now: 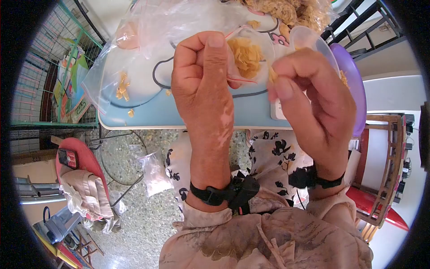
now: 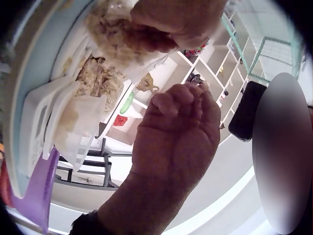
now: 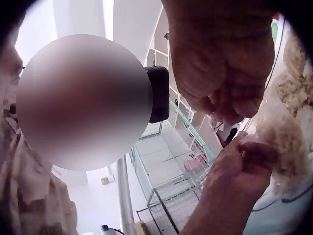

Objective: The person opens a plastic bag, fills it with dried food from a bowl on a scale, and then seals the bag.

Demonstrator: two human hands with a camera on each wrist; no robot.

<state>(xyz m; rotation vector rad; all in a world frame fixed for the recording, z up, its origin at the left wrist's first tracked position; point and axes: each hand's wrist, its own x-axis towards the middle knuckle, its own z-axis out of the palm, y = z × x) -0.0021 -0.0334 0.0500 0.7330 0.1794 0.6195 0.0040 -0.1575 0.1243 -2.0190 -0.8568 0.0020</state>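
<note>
In the head view my left hand grips a small clear zip bag with a red seal line, thumb on top. Thin yellowish flakes fill part of the bag. Close to the bag's right side, my right hand pinches a small yellowish flake between thumb and forefinger. Its other fingers are curled in. The left wrist view has the right hand facing the bag, its palm side showing.
A large plastic bag of brown flakes lies at the table's back. Clear plastic bags spread over the left side, near loose flakes. A translucent tub and purple chair stand right. A wire cage is left.
</note>
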